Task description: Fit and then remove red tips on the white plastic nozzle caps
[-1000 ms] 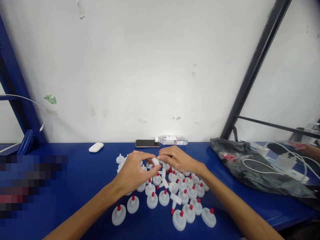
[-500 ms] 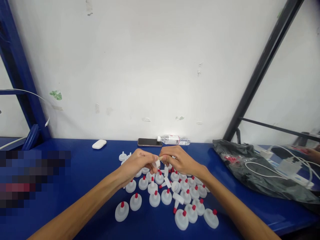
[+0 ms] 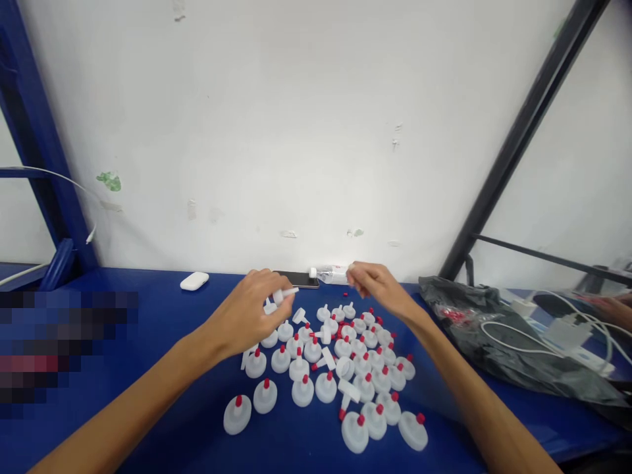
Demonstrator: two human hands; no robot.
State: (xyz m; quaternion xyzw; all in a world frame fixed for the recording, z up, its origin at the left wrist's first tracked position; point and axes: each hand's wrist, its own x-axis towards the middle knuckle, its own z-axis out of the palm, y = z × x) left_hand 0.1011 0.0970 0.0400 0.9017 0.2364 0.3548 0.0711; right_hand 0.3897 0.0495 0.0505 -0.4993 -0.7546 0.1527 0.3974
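My left hand (image 3: 249, 313) is closed around a white nozzle cap (image 3: 280, 296), whose bare spout points right with no red tip on it. To its right my right hand (image 3: 378, 286) is raised in front of the bottle, fingers pinched together. What they hold, if anything, is too small to make out. A small red tip (image 3: 345, 294) shows just below those fingers. Between and in front of my hands spread several white nozzle caps (image 3: 302, 392), many with red tips on their spouts. Some lie on their sides, like one (image 3: 350, 390) near the front.
Along the wall are a white case (image 3: 194, 282), a dark phone (image 3: 305, 281) and a clear plastic bottle (image 3: 328, 274) lying flat. A dark plastic bag (image 3: 444, 316) with white cables (image 3: 518, 329) occupies the right side. Metal frame posts (image 3: 503, 171) stand at both sides.
My hands were together at a white cap and have come apart. The left moved left with the nozzle cap; the right moved right and up, uncovering caps behind.
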